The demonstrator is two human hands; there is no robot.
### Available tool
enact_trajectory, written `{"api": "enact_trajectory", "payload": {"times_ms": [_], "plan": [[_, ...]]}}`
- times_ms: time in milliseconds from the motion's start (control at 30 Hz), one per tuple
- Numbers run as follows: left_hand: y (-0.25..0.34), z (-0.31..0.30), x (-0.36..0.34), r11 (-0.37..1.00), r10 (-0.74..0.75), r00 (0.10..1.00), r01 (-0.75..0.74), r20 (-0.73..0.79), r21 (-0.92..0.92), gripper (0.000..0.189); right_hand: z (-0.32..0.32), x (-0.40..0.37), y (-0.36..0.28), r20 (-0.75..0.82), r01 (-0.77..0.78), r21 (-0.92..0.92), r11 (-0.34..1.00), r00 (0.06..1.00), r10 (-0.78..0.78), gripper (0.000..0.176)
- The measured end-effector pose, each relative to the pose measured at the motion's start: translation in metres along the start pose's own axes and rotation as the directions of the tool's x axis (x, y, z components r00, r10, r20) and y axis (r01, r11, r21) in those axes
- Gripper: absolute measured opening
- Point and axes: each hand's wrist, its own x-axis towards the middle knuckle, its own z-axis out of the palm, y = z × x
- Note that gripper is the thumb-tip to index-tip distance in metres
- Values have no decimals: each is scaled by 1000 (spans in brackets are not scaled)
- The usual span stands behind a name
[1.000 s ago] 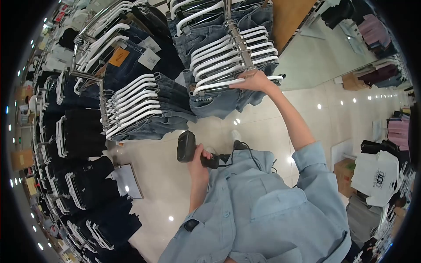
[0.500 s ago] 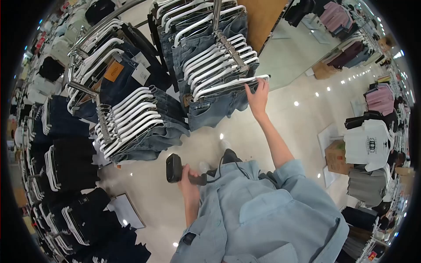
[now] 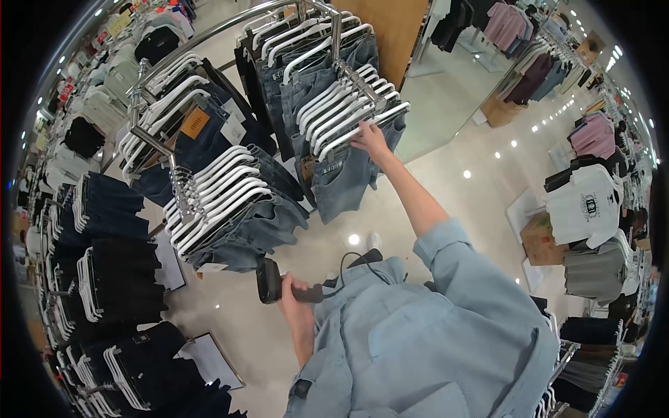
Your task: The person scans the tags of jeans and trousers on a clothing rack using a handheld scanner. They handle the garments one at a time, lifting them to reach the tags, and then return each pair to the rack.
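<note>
My left hand [image 3: 296, 299] is wrapped round the handle of a black handheld barcode scanner [image 3: 269, 281], whose cable loops back toward my clothes. My right hand [image 3: 371, 143] reaches up to the front of a rack arm, its fingers closed on the middle of the foremost white hanger [image 3: 396, 110]. Blue-grey denim shorts [image 3: 341, 187] hang from that hanger, with a patch at the waistband. Behind them, several more white hangers [image 3: 333, 103] with denim sit close together on the chrome arm [image 3: 362, 85].
To the left, another chrome arm [image 3: 180, 191] carries several denim pieces [image 3: 258, 230] on white hangers. Dark jeans with an orange tag [image 3: 195, 122] hang behind. Racks of dark trousers [image 3: 125, 279] line the left; a cardboard box [image 3: 542, 240] stands at right.
My right hand has slid left from the hanger's right end to its middle. The view has shifted a little. The scanner stays in my left hand.
</note>
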Motion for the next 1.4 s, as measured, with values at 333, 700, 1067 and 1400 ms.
{"api": "enact_trajectory", "payload": {"times_ms": [333,700,1067,1400], "plan": [[-1,-16,-3,1000,23,997,-22,69,-6,11,-72,-119,-50,-188,90,-160,983,975,-120,38],[-9,15,0,977,-124,953,69,275,201,8,-158,-274,-233,216,311,-49,949,931,-294,22],[-33,38,-1,935,-265,882,136,390,328,9,-187,-308,-284,324,231,-46,972,924,-204,22],[-30,39,0,915,-327,836,164,440,369,7,-160,-284,-292,254,278,56,959,925,-283,21]]}}
